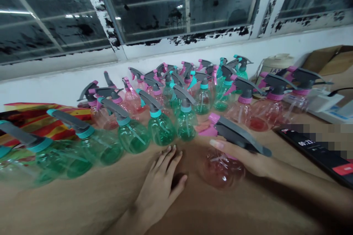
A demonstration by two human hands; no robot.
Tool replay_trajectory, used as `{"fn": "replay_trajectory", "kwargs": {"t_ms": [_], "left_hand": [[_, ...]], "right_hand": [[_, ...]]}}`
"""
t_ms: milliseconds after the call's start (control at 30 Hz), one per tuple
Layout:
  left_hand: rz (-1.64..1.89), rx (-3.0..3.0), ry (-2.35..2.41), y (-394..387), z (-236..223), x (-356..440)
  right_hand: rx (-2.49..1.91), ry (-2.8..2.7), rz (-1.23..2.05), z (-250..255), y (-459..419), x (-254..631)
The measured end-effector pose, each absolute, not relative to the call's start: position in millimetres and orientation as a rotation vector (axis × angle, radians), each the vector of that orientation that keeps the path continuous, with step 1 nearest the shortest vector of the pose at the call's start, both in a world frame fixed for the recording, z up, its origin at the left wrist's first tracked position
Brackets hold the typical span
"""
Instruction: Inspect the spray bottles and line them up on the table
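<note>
My right hand (245,159) is wrapped round a pink spray bottle (223,169) with a grey trigger and pink nozzle, which stands on the brown table (82,202) in front of me. My left hand (161,185) lies flat on the table just left of that bottle, fingers stretched out and holding nothing. Its fingertips point toward a row of green spray bottles (161,128) with teal collars.
Several green and pink spray bottles (193,80) crowd the table up to the white wall under the window. A red and yellow striped cloth (33,119) lies at the left. A black phone (320,154), a white box (322,101) and a cardboard box (328,58) are at the right.
</note>
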State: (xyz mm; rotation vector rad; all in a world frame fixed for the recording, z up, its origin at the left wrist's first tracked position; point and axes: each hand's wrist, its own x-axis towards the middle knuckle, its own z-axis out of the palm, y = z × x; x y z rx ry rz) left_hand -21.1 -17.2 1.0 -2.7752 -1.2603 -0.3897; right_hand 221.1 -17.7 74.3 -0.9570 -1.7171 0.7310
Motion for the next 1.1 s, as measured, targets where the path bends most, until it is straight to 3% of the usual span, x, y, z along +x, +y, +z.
{"fn": "replay_trajectory", "kwargs": {"t_ms": [800,1100], "left_hand": [[-0.421,-2.766,-1.268,-15.8,-1.4,-21.7],[-0.397,-2.753,-1.253,-15.7,-2.2,-21.9]], "right_hand": [[-0.941,-1.664,0.898,73.6,-16.5,219.5],[-1.069,-1.736,0.797,64.0,-14.7,223.2]]}}
